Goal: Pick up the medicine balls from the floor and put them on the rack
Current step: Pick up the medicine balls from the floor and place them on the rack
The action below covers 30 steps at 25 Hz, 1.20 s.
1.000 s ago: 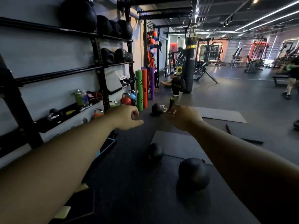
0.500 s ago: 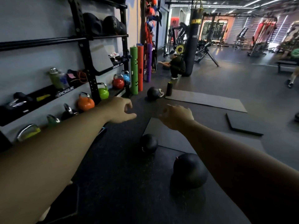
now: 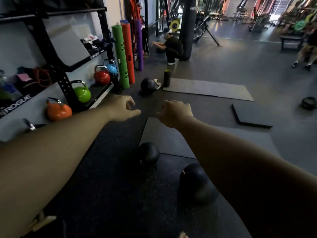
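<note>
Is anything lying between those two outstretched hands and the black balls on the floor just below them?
Nothing visible does. The left hand and right hand are empty and held out above the nearest medicine ball and the bigger medicine ball; only bare floor mat lies around them.

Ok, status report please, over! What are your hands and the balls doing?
Left hand and right hand empty, fingers loosely curled. Nearest medicine ball and smaller ball on floor below. Third ball farther ahead. Path clear.

Three black medicine balls on the floor: nearest ball (image 3: 197,184) at 5 o'clock, partly behind a forearm; middle ball (image 3: 148,154) just beyond; far ball (image 3: 148,85) at 12 o'clock. Black rack (image 3: 65,78) at 10 o'clock.
</note>
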Tool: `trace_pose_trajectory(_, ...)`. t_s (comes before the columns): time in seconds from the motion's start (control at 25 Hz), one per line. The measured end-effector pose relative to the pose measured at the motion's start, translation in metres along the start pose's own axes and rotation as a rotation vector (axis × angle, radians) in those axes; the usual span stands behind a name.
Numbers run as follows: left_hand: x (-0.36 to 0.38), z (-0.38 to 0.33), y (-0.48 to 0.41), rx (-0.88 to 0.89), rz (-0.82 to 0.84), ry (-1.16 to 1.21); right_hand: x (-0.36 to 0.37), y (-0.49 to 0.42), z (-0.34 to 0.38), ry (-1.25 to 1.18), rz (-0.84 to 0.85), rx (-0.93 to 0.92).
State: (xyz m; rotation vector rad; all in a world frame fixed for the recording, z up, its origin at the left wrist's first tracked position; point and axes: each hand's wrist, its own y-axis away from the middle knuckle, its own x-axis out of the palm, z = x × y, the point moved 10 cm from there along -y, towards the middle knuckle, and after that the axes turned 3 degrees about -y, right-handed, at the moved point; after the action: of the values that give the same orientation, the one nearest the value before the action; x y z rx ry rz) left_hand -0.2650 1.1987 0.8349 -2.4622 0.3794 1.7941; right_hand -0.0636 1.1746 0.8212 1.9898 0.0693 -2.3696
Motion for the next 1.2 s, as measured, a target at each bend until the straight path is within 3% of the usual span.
trace_pose_trajectory(0.24,-0.004,0.025,-0.122,-0.095,0.008,-0.018,0.017,-0.151,-0.038,-0.027,0.036,-0.040)
trace_pose_trajectory(0.48,0.067,0.111,-0.223,-0.212,0.094,0.056,0.113,-0.270,-0.042,-0.069,0.164,-0.102)
trace_pose_trajectory(0.84,0.290,0.236,-0.417,-0.287,0.290,0.178,0.376,-0.410,-0.091,-0.152,0.366,0.122)
trace_pose_trajectory(1.2,0.611,0.345,-0.521,-0.432,0.450,0.280,0.703,-0.500,-0.163,-0.147,0.525,0.170)
